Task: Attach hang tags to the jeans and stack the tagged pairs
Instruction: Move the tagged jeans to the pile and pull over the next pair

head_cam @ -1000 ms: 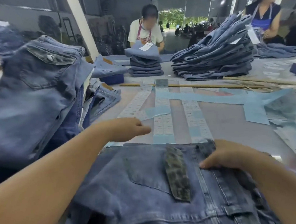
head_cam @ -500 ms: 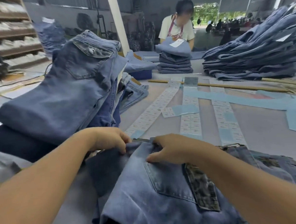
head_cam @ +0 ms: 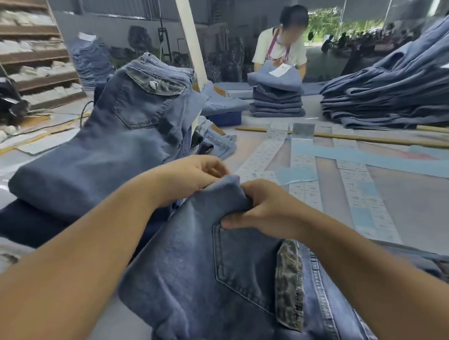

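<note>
A pair of blue jeans point(head_cam: 199, 277) lies in front of me, back pocket up, with a dark patterned patch beside the pocket. My left hand point(head_cam: 192, 177) and my right hand point(head_cam: 263, 207) both pinch the bunched far edge of this pair and lift it off the table. To the left rises a tall pile of folded jeans point(head_cam: 105, 157). Long strips of printed tags point(head_cam: 356, 176) and blue backing paper point(head_cam: 295, 175) lie on the table beyond my hands.
A small neat stack of jeans point(head_cam: 277, 99) stands at the far side, with a person point(head_cam: 280, 49) working behind it. A large heap of jeans point(head_cam: 398, 88) fills the far right. A wooden stick point(head_cam: 362, 136) lies across the table. Shelves point(head_cam: 24, 56) stand at the far left.
My right hand left the waistband and joined the left hand at the jeans' far edge; both now bunch and lift the fabric. My view has turned to the left.
</note>
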Demonstrator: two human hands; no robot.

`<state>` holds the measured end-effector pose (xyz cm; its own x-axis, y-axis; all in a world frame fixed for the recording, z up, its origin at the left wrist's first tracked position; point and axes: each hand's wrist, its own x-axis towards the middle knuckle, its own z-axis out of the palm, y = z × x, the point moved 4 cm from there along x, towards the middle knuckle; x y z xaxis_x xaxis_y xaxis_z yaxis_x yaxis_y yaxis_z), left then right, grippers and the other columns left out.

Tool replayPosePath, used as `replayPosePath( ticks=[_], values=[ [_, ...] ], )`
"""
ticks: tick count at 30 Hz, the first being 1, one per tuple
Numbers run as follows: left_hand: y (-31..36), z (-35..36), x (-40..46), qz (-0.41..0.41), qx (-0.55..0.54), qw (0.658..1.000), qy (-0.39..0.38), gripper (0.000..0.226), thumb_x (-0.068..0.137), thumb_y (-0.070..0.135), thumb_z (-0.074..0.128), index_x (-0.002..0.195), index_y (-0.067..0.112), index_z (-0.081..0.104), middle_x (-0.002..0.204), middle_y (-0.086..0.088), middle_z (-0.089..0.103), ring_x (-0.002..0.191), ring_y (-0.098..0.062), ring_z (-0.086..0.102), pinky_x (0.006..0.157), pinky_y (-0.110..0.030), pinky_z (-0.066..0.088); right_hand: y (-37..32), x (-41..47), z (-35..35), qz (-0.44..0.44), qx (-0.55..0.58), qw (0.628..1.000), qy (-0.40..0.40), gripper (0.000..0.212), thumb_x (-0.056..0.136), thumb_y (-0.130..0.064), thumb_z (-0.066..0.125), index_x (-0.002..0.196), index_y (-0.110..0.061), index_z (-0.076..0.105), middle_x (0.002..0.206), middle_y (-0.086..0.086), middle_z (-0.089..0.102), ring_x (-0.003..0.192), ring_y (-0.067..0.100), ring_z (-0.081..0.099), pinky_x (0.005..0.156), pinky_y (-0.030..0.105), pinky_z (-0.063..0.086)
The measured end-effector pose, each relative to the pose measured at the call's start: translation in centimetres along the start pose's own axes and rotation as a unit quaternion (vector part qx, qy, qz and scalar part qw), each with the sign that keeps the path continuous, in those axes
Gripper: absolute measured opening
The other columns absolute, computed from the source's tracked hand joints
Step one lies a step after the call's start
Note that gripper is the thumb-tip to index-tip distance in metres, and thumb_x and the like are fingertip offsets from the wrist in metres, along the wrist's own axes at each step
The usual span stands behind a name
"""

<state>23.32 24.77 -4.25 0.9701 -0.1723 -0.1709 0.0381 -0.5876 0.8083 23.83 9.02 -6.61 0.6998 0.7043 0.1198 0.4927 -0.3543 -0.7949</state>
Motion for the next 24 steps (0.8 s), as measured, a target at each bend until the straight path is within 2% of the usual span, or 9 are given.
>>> replayPosePath(
  ticks=[2, 4, 5, 8, 10, 12, 16, 21, 24],
  values=[
    [-1.3, 0.2, -0.5, -0.068, 0.029, 0.997, 0.007, 0.031, 0.093, 0.044, 0.064, 0.107, 0.017, 0.07, 0.102, -0.003, 0.074, 0.093, -0.015, 0.068, 0.093, -0.04, 0.055, 0.7, 0.1, 0.6, -0.016, 0.007, 0.999, 0.03, 0.025, 0.077, -0.013, 0.081, 0.101, -0.008, 0.074, 0.116, 0.005, 0.059, 0.104, 0.017, 0.059, 0.09, 0.039, 0.049],
    [-2.1, 0.8, -1.4, -0.136, -0.082, 0.985, -0.063, 0.058, 0.085, 0.066, 0.059, 0.109, 0.016, 0.074, 0.114, -0.007, 0.073, 0.107, -0.023, 0.068, 0.101, -0.039, 0.051, 1.1, 0.3, 1.2, -0.018, -0.001, 0.999, 0.039, 0.031, 0.077, -0.013, 0.082, 0.107, -0.01, 0.075, 0.133, 0.0, 0.047, 0.119, 0.014, 0.051, 0.097, 0.032, 0.045],
    [-1.7, 1.3, -2.0, -0.132, -0.136, 0.975, -0.118, 0.059, 0.083, 0.066, 0.062, 0.109, 0.015, 0.075, 0.117, -0.009, 0.072, 0.109, -0.023, 0.067, 0.1, -0.035, 0.052, 1.2, 0.5, 1.7, -0.023, 0.02, 0.999, 0.028, 0.031, 0.077, -0.01, 0.082, 0.107, -0.011, 0.075, 0.134, 0.0, 0.051, 0.12, 0.014, 0.053, 0.097, 0.032, 0.046],
    [-0.8, 1.3, -3.3, -0.063, -0.094, 0.974, -0.198, 0.046, 0.074, 0.033, 0.081, 0.113, 0.01, 0.072, 0.117, -0.014, 0.07, 0.109, -0.026, 0.067, 0.098, -0.038, 0.051, 1.0, 0.6, 2.5, -0.045, 0.115, 0.992, 0.016, 0.021, 0.077, -0.005, 0.08, 0.088, -0.022, 0.074, 0.085, -0.011, 0.07, 0.081, 0.003, 0.064, 0.073, 0.027, 0.05],
    [-0.4, 0.7, -3.7, -0.057, -0.06, 0.983, -0.164, 0.05, 0.07, 0.015, 0.08, 0.117, 0.005, 0.068, 0.118, -0.019, 0.069, 0.112, -0.033, 0.065, 0.103, -0.047, 0.048, 0.9, 1.0, 2.5, -0.057, 0.111, 0.991, 0.058, 0.012, 0.076, -0.015, 0.08, 0.08, -0.022, 0.071, 0.07, -0.013, 0.064, 0.069, 0.002, 0.057, 0.064, 0.034, 0.048],
    [0.4, -0.4, -4.0, -0.064, -0.035, 0.993, -0.094, 0.046, 0.065, 0.012, 0.08, 0.109, 0.008, 0.071, 0.112, -0.019, 0.072, 0.109, -0.035, 0.067, 0.104, -0.053, 0.047, 0.3, 1.5, 2.4, -0.059, 0.067, 0.99, 0.109, 0.014, 0.076, -0.023, 0.079, 0.078, -0.015, 0.068, 0.068, -0.007, 0.06, 0.067, 0.006, 0.054, 0.062, 0.042, 0.051],
    [1.9, -3.1, -4.4, -0.056, 0.126, 0.99, 0.016, 0.045, 0.05, 0.036, 0.085, 0.092, 0.021, 0.077, 0.092, 0.001, 0.078, 0.091, -0.02, 0.074, 0.095, -0.046, 0.054, -1.7, 2.0, 0.1, -0.079, 0.002, 0.967, 0.242, 0.021, 0.075, -0.029, 0.077, 0.066, -0.026, 0.059, 0.058, -0.017, 0.056, 0.053, -0.004, 0.048, 0.048, 0.023, 0.039],
    [2.2, -4.6, -4.8, -0.003, 0.084, 0.995, 0.049, 0.024, 0.07, 0.011, 0.087, 0.09, 0.019, 0.079, 0.092, 0.001, 0.078, 0.087, -0.015, 0.074, 0.082, -0.032, 0.057, -3.6, 1.9, -2.4, -0.08, -0.012, 0.94, 0.331, 0.02, 0.078, -0.028, 0.077, 0.079, -0.019, 0.059, 0.071, -0.006, 0.062, 0.064, 0.011, 0.056, 0.054, 0.03, 0.043],
    [3.1, -5.3, -4.8, 0.043, 0.104, 0.99, 0.081, 0.023, 0.072, 0.001, 0.083, 0.084, 0.019, 0.077, 0.086, 0.0, 0.078, 0.081, -0.015, 0.074, 0.071, -0.025, 0.057, -4.0, 1.8, -2.8, -0.061, 0.07, 0.949, 0.3, 0.046, 0.073, -0.024, 0.083, 0.102, -0.025, 0.048, 0.09, -0.004, 0.065, 0.08, 0.011, 0.065, 0.066, 0.037, 0.058]
  ],
)
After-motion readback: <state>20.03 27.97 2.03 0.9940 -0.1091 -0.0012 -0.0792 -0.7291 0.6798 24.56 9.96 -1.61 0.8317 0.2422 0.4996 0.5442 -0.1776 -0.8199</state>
